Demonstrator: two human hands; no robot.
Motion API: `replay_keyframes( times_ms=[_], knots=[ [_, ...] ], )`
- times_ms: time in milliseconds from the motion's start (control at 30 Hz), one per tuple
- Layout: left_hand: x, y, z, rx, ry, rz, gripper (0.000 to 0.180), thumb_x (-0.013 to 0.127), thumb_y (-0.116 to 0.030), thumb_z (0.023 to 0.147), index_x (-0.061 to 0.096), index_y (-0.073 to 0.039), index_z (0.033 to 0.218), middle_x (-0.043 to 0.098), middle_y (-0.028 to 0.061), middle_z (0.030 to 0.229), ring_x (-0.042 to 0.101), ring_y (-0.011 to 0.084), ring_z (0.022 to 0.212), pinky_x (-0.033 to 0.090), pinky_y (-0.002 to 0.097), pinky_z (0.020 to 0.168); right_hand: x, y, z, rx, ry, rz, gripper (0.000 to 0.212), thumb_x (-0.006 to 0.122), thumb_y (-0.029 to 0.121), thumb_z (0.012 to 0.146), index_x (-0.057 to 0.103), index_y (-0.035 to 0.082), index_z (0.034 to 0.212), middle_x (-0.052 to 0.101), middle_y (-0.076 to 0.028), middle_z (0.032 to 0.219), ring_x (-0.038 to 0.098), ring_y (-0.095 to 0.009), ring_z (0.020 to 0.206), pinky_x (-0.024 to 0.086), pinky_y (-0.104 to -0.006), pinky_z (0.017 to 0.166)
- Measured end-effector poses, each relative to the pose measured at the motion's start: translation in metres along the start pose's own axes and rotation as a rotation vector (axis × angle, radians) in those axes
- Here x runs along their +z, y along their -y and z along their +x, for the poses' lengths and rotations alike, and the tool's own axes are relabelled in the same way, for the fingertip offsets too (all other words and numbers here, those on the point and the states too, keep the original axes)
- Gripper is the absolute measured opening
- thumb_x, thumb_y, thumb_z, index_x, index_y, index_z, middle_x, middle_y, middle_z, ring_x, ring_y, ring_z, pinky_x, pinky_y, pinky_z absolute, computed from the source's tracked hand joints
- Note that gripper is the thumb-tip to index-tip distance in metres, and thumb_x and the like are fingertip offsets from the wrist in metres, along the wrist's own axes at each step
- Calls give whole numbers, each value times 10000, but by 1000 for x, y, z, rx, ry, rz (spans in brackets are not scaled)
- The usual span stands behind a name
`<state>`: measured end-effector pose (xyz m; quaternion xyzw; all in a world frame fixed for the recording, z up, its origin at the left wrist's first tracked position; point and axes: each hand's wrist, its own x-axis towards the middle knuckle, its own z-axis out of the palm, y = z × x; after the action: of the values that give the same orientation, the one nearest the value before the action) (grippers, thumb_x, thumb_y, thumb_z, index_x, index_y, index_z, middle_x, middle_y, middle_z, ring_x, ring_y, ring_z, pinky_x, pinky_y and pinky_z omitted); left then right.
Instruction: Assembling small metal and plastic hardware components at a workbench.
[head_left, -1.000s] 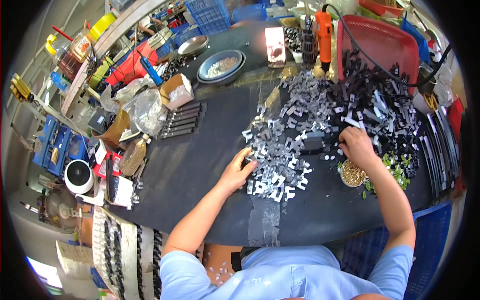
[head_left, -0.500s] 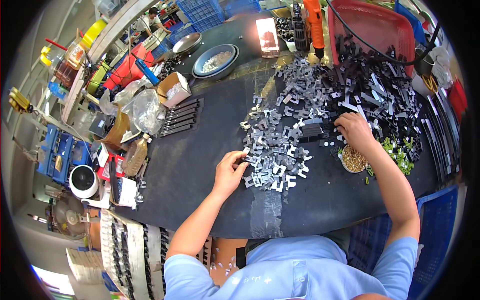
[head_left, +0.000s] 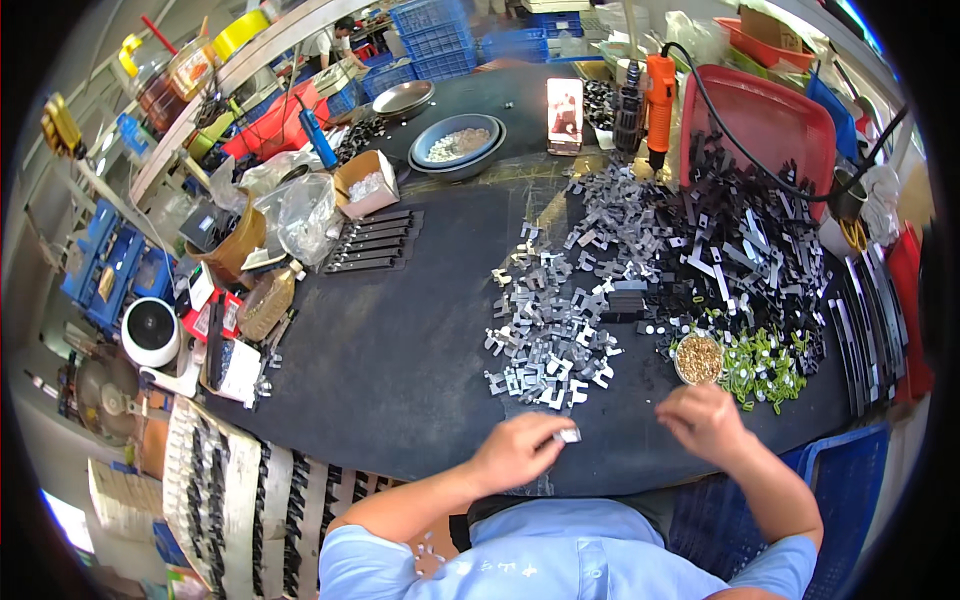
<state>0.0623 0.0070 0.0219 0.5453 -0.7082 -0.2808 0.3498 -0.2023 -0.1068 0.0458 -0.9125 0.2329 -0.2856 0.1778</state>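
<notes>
Close to the table's near edge, my left hand pinches a small silvery metal clip between thumb and fingers. To its right, apart from it, my right hand is raised with its fingertips drawn together; anything between them is too small to make out. Just beyond the right hand stands a round dish of small brass-coloured parts. Beside the dish lies a heap of small green parts. A large pile of silvery metal clips spreads over the middle of the black table.
Black strip parts spill from a tilted red basket at the far right. An orange electric screwdriver hangs beside a lit phone. Blue bowls stand farther back. Finished-looking black strips lie in a row at left.
Both hands have drawn back toward my body. My left hand has left the clip pile with a clip in its fingers; my right has come away from beside the black parts.
</notes>
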Motion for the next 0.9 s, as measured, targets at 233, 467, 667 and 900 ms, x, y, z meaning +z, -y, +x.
replay_keyframes(
  times_ms=[233,467,667,900],
  knots=[
    [14,-4,-16,-1,13,86,275,606,-63,803,607,-39,1076,618,106,952,598,229,731,491,310,653,16,17,-42,-189,81,-238,188,681,74,608,657,127,786,626,16,822,578,-134,672,414,-306,668],
    [44,-17,-17,-4,59,-263,280,605,-60,824,598,-30,1102,613,112,987,619,180,767,497,277,664,19,37,-54,211,0,137,177,708,36,612,650,127,752,650,6,878,602,-157,762,402,-319,717],
    [44,-29,-11,-107,42,-248,507,662,2,766,463,-31,1231,637,129,979,654,157,747,529,268,654,40,49,-15,-140,27,95,158,663,73,668,594,102,807,623,-20,917,570,-175,830,382,-366,756],
    [50,-29,-12,-23,109,-276,571,721,21,703,492,-18,1225,646,121,916,636,132,715,526,250,646,45,52,-31,-82,-7,150,133,650,71,674,622,108,799,634,-17,946,576,-173,873,396,-343,746]
  ],
)
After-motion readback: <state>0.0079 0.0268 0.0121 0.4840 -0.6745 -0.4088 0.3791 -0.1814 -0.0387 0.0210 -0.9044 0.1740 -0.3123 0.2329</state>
